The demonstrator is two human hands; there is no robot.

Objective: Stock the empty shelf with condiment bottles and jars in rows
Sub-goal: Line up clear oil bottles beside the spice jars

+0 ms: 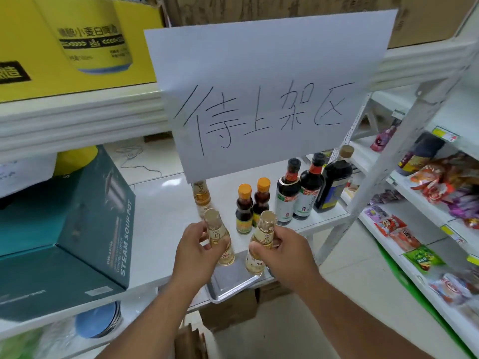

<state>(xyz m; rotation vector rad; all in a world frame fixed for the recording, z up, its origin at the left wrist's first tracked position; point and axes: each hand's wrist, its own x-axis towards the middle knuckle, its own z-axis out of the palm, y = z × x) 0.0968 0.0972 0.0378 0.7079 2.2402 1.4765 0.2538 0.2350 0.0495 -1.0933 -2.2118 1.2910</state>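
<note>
Two pale golden bottles are held over the metal tray (228,286) at the white shelf's (160,216) front edge: the left hand (193,251) curls its fingers round one bottle (217,238), and the right hand (281,251) grips the other (261,244). Behind them a third pale bottle (201,196), two small orange-capped bottles (252,206) and three dark sauce bottles (308,186) stand under a handwritten paper sign (264,94).

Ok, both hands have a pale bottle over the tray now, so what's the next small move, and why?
Probably carry the left hand's bottle forward and stand it just in front of the matching pale bottle on the white shelf. That would extend its row beside the orange-capped pair, and the right hand's bottle can follow. The left hand and right hand both grip firmly.
</note>
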